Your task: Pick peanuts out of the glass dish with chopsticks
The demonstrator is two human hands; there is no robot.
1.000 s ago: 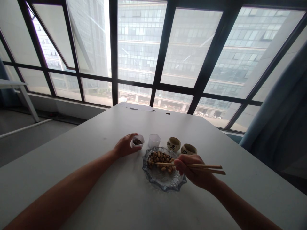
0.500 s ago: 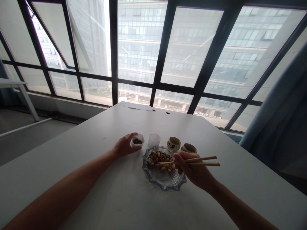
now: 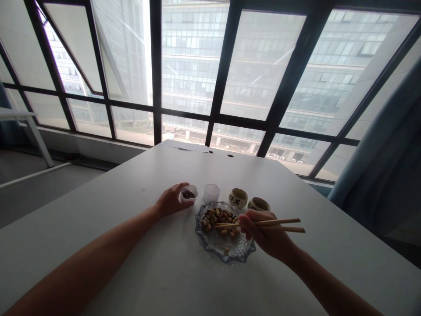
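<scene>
Chopsticks [image 3: 285, 221] lie pinched in the right hand [image 3: 267, 238], their tips among the nuts [image 3: 219, 217] in a glass dish [image 3: 215, 245] on the table [image 3: 164, 272]. The left hand [image 3: 171, 201] is closed round a small cup [image 3: 188, 194] of dark bits. Beyond the dish stand a clear cup [image 3: 211, 192] and two ceramic cups [image 3: 237, 197]. The nearer ceramic cup bears dark characters, too small to read.

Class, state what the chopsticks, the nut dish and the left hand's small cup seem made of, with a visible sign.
Chopsticks: likely bamboo or wood, matt tan. Dish: probably clear glass, see-through, scalloped glinting rim. Small cup: seemingly thin translucent white plastic.
</scene>
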